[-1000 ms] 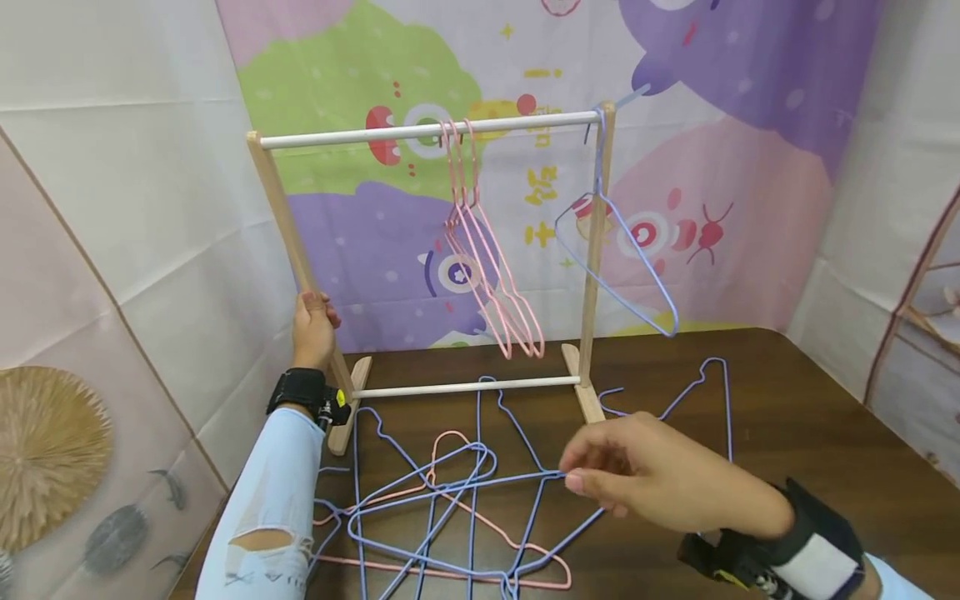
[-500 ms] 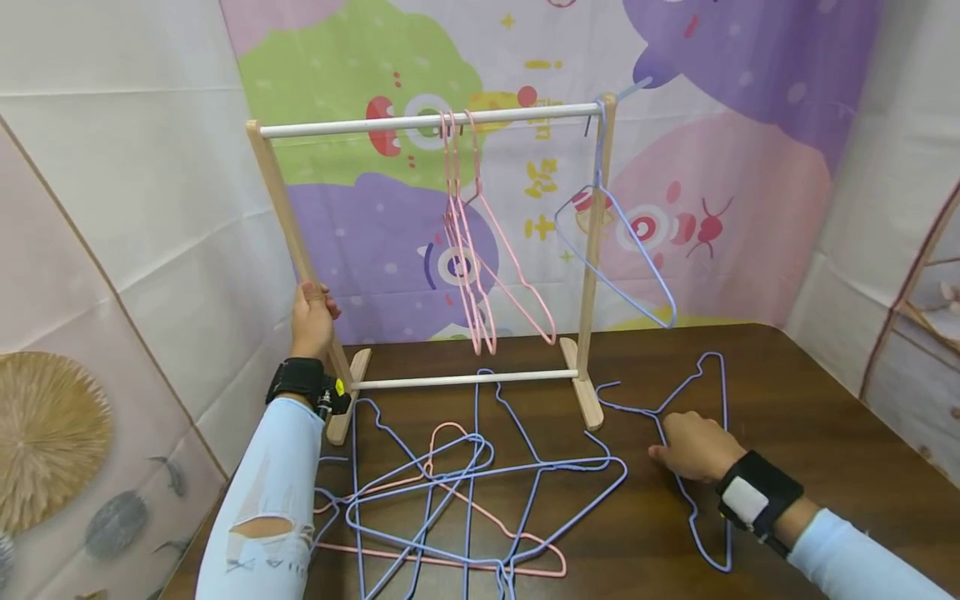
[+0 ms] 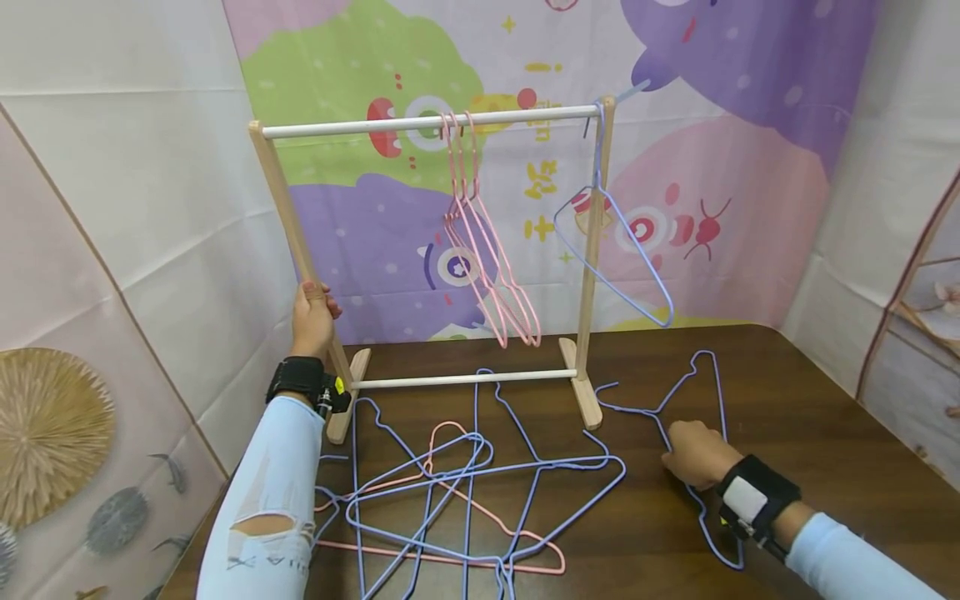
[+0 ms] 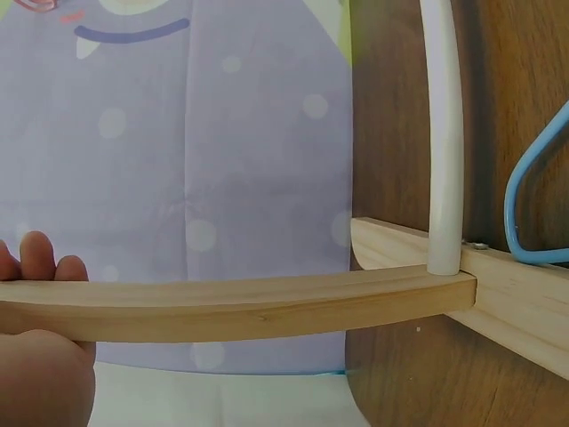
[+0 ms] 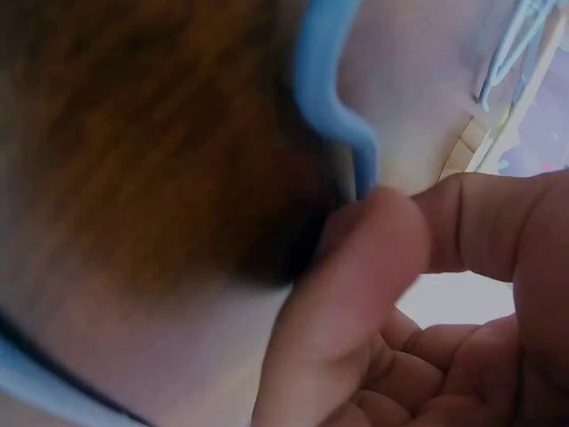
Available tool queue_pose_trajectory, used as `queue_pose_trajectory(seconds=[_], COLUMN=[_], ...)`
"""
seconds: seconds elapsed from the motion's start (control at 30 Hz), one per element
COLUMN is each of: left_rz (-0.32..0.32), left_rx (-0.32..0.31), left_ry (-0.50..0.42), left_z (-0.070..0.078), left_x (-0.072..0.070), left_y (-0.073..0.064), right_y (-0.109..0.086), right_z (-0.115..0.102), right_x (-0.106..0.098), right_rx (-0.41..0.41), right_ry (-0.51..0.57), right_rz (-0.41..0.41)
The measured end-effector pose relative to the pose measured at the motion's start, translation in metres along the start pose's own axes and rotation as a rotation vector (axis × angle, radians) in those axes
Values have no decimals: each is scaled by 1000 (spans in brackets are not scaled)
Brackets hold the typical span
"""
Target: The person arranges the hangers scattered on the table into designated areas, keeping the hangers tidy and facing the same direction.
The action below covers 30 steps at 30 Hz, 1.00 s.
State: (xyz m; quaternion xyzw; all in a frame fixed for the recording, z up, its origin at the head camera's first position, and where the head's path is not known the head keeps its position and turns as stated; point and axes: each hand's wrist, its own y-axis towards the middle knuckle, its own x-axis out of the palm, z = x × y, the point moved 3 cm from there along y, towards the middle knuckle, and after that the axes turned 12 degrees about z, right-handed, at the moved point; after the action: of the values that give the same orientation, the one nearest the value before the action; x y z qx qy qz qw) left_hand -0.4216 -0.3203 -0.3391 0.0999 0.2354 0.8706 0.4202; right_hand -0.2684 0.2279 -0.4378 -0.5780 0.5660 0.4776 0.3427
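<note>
My left hand (image 3: 312, 318) grips the left wooden post (image 4: 258, 307) of a small clothes rack; its fingers wrap round the post in the left wrist view. On the rack's white top rail (image 3: 337, 129) hang several pink hangers (image 3: 491, 258) near the middle. A blue hanger (image 3: 637, 242) hangs at the rail's right end, by the right post. At the right of the table, my right hand (image 3: 699, 454) pinches another blue hanger (image 5: 324, 80) between thumb and forefinger, as the right wrist view shows. That hanger's hook (image 3: 609, 390) points left.
In front of the rack lies a tangle of blue hangers (image 3: 487, 471) with a pink hanger (image 3: 536, 537) among them, overlapping one another on the dark wooden table (image 3: 795, 392). A cartoon-patterned cloth (image 3: 540, 50) hangs behind the rack.
My right hand has moved right from the tangled hangers to the separate blue hanger, whose lower end has shifted slightly. The pink hangers on the rail swing. My left hand stays on the post.
</note>
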Motion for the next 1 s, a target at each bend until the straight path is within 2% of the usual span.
queue_pose_trajectory(seconds=[0.13, 0.23, 0.43, 0.6, 1.0], left_rz=[2, 1, -5, -10, -22], left_rx=[-2, -1, -12, -20, -39], left_ry=[-14, -2, -7, -5, 7], left_z=[0, 1, 1, 1, 2], left_x=[0, -1, -1, 0, -1], left_y=[-1, -1, -1, -2, -3], right_y=[0, -1, -7, -10, -15], right_z=[1, 0, -2, -6, -3], right_x=[-4, -7, -15, -20, -27], right_rx=[-9, 7, 52, 86, 134], right_ry=[0, 45, 232, 345, 388], right_rz=[0, 11, 65, 72, 61])
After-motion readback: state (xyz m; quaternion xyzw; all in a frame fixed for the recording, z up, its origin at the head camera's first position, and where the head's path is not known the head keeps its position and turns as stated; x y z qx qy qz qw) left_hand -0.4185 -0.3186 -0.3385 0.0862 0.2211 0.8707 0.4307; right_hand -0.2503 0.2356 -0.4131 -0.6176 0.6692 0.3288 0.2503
